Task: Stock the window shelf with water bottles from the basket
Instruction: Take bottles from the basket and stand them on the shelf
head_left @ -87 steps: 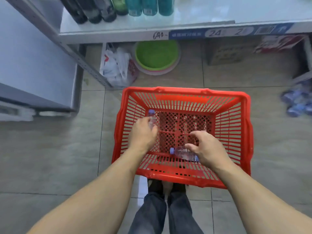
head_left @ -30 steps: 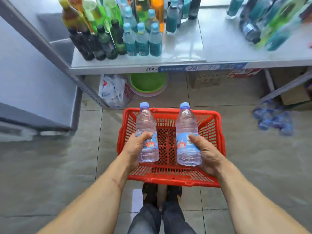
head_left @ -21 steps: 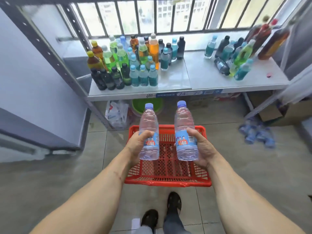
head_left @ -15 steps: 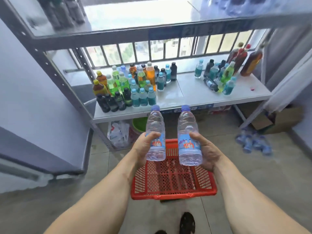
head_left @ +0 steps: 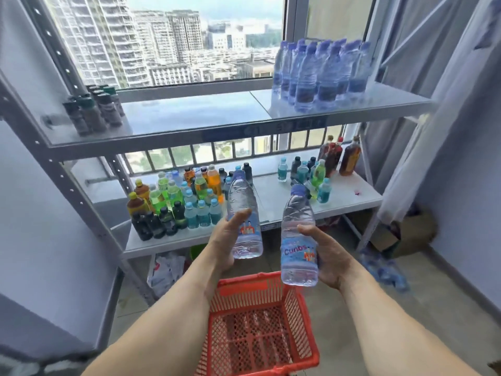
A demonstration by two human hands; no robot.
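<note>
Left hand (head_left: 222,243) gripping an upright water bottle (head_left: 243,218), right hand (head_left: 328,260) gripping a second water bottle (head_left: 297,234), both raised above the red basket (head_left: 260,325) on the floor, window shelf (head_left: 189,119) ahead with a cluster of water bottles (head_left: 320,74) at its right end

A water bottle (head_left: 244,221) in each hand (head_left: 225,242)

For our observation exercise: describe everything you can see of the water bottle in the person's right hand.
The water bottle is clear, ridged plastic with a blue-purple cap and a blue label with pink lettering. It looks full and sealed, held nearly upright with its top tilted slightly right, above the red basket's far edge and in front of the lower shelf. Only the right hand touches it, gripping around the label.
</note>
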